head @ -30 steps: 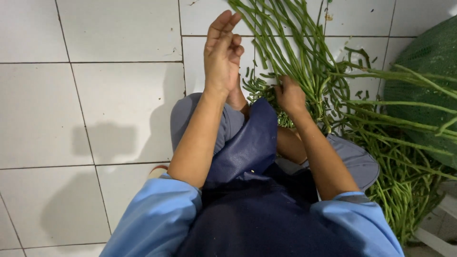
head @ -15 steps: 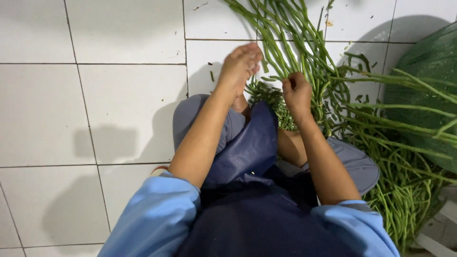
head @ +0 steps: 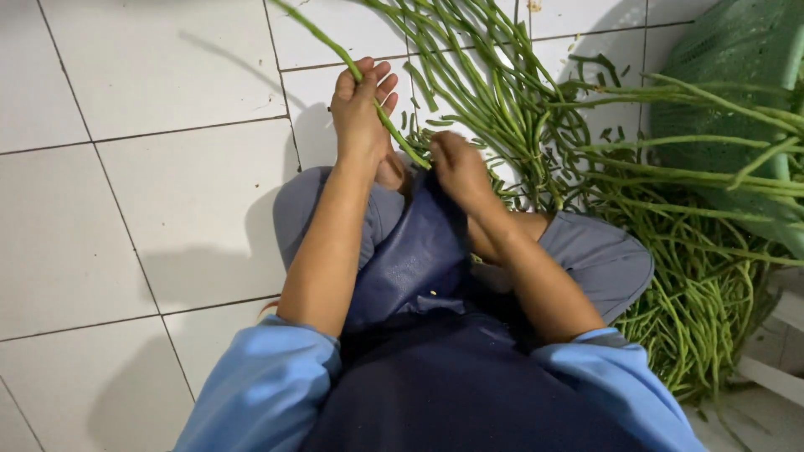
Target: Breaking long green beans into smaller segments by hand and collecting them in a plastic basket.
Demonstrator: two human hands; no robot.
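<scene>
Nearest the camera is the person's dark apron [head: 419,251], worn over grey trousers and flanked by two blue sleeves. Just beyond the apron's top edge, two hands work side by side. The left hand [head: 358,113] is beyond the apron's left part, fingers loosely curled around one long green bean [head: 381,113] that slants from upper left down to the right hand [head: 456,163]. The right hand is closed over the bean's lower end, just beyond the apron's middle; its fingertips are hidden, so how tightly it pinches cannot be told.

Right of the apron, one heap of beans [head: 703,301] lies on the floor, too tangled to count. Beyond the apron and the hands, a second loose spread of beans [head: 502,100] fans toward the top edge, with short cut bits scattered among it. One green basket [head: 729,75] lies tipped at the far right of the apron, against the frame's edge, beans trailing across it.

Left of the apron, white tiles [head: 167,167] run to the frame's left and top edges.
</scene>
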